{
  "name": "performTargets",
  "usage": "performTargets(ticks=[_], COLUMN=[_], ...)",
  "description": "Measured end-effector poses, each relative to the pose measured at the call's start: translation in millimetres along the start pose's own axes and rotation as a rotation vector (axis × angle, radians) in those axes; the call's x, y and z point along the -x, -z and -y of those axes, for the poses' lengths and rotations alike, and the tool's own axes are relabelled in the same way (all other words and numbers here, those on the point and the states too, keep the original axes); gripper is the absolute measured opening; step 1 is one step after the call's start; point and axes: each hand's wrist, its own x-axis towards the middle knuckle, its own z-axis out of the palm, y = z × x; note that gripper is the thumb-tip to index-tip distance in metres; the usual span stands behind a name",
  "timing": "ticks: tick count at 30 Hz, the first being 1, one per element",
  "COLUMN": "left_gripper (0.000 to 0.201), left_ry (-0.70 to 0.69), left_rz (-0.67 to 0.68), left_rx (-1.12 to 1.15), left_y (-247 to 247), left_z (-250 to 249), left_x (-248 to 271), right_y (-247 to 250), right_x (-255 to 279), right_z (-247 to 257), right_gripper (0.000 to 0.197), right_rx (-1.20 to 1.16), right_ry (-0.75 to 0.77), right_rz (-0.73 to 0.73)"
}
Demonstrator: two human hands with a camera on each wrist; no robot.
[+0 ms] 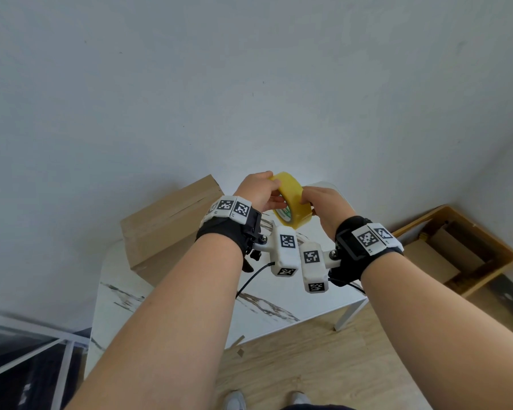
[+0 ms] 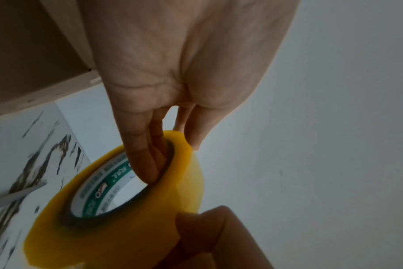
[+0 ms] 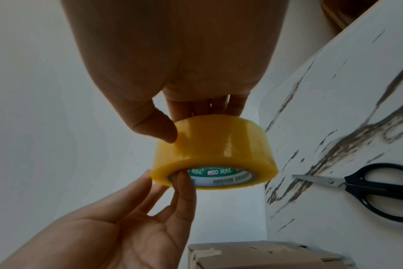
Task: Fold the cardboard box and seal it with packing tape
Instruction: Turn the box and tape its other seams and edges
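Both hands hold a yellow packing tape roll point(image 1: 292, 202) in the air above the table's far edge. My left hand point(image 1: 259, 190) has fingers hooked inside the roll's green-printed core point(image 2: 104, 182), and its thumb lies on the outer face. My right hand point(image 1: 323, 202) pinches the roll's outer band point(image 3: 214, 145) between thumb and fingers. The brown cardboard box point(image 1: 166, 226) lies on the table left of my hands with its flaps folded down. One corner of the box point(image 3: 265, 258) shows in the right wrist view.
Black-handled scissors point(image 3: 368, 187) lie on the white marble-patterned table point(image 1: 279, 306), below my hands. A wooden crate point(image 1: 456, 255) with cardboard inside sits on the floor to the right. A white metal frame point(image 1: 42, 350) stands at lower left. A pale wall is close behind.
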Motion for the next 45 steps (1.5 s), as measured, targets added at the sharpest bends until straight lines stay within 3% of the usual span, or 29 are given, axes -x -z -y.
performTargets(ticks=[3,7,11,24,39,45], left_gripper=[0.047,0.043,0.049,0.050,0.047,0.035], left_ry=[-0.006,-0.108,-0.170,-0.082,-0.028,-0.021], left_rz=[-0.017,0.014,0.013,-0.043,-0.020,-0.096], left_rx=[0.002,-0.203,-0.330,-0.152,-0.120,-0.078], left_y=[-0.7,1.7,0.0,-2.5,-2.9,2.8], left_z=[1.3,-0.7,3.0,-1.8,1.1,-0.6], left_x=[-0.7,0.5,3.4,-3.8,-7.8,-8.3], right_y=[0.8,1.6,2.3,2.4,9.5,13.0], right_x=[-1.2,-4.7,-8.8,-3.8,-4.9,-2.3], right_z=[-1.8,-1.6,-1.0,-2.0,-11.0,-10.1], right_gripper=[0.023,0.014,0.019,0.033,0.050,0.034], right_rx=[-0.005,-0.041,-0.050,-0.098,-0.048,0.018], right_ry=[0.012,0.027,0.029,0.060,0.089,0.048], right_rz=[-0.005,-0.007,0.006,0.049,0.086,0.097])
